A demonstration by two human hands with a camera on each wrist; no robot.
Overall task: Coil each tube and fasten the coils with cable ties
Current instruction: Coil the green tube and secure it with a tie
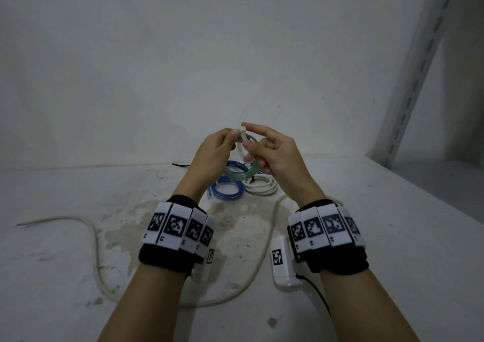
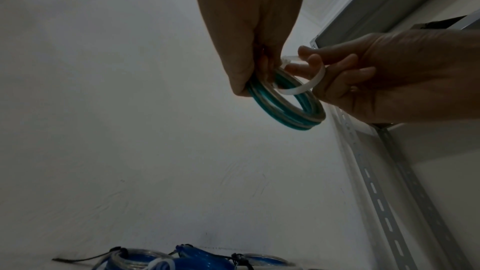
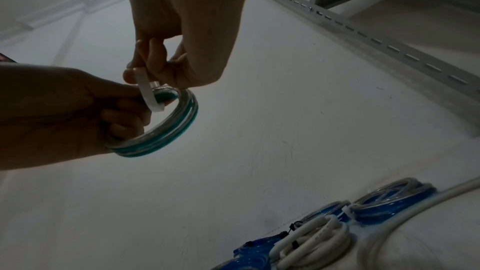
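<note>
Up between both hands' fingertips, green coil (image 1: 239,172), white cable tie (image 2: 306,87)

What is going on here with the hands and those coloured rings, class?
A person is bundling tubes. The left hand holds a green coil in the air, while the right hand pinches a white cable tie looped loosely around it, not yet pulled tight. On the white surface below lie finished coils: two blue coils and a white coil. A long white tube still lies uncoiled near the wrists.
</note>
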